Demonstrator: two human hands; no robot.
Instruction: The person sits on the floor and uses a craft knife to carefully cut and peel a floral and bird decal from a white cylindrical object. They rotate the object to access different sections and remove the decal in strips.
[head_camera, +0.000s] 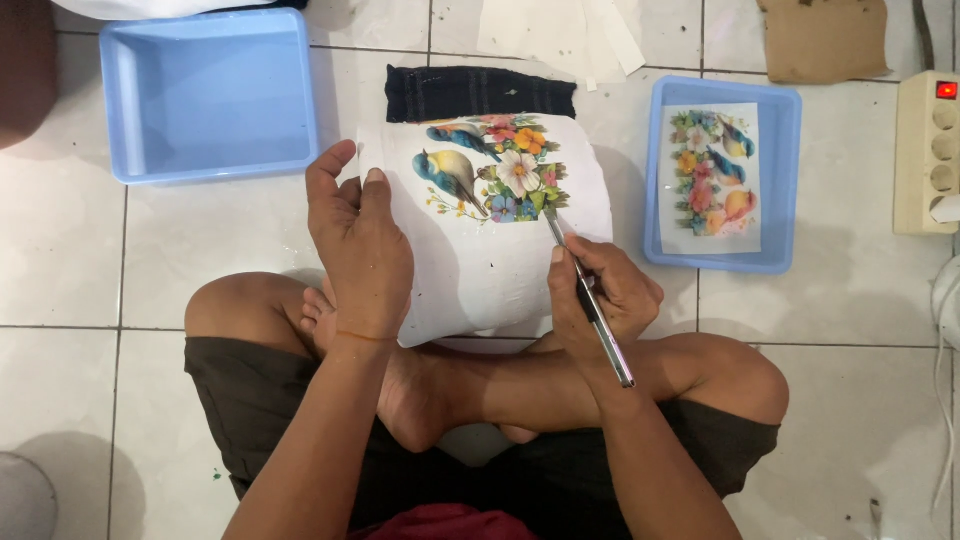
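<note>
Paper, thin and limp by the look of it: the white printed sheet (490, 230) with birds and flowers lies on the tiled floor (80, 250), pinned flat under the left hand (360, 250). The right hand (600, 295) has its grip closed around a slim craft knife (590, 300), tip at the print's edge; hold beside the cut, since it probably tears easily.

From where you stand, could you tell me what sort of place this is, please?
Probably a home craft spot on a white tiled floor: the person sits cross-legged, cutting a bird-and-flower print with a craft knife, beside blue plastic trays.
</note>
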